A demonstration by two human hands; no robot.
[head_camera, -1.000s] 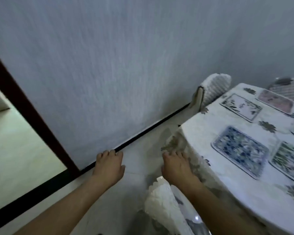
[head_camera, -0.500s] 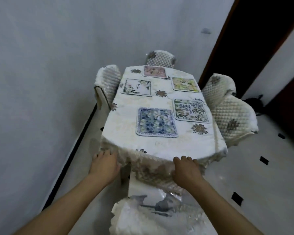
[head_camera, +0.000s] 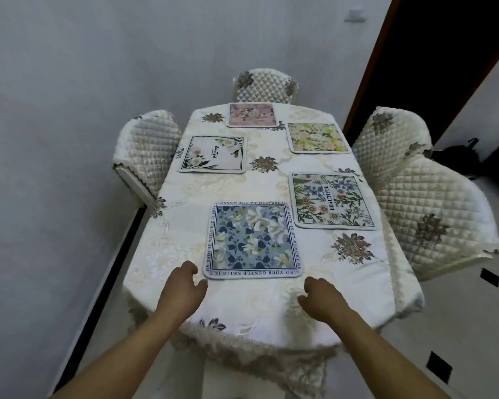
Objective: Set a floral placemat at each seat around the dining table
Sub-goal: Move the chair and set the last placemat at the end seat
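- Left hand (head_camera: 182, 292) reaches forward toward 12 o'clock, palm down, fingers (head_camera: 191, 267) loosely curled, holding nothing.
- Right hand (head_camera: 320, 298) lies level with it at 3 o'clock, fingers curled inward, empty.
- Both forearms are bare and extended.

Bare tablecloth (head_camera: 185, 214) strip left of blue placemat (head_camera: 252, 240) is passable; quilted chairs (head_camera: 415, 203) crowd right edge.

Both forearms are cut off by the lower edge. The far chair (head_camera: 267, 85) shows only the top of its back behind the tabletop (head_camera: 242, 185). The pink placemat (head_camera: 252, 114) has a pattern too blurred to read. The dark object (head_camera: 458, 159) on the floor at right cannot be identified.
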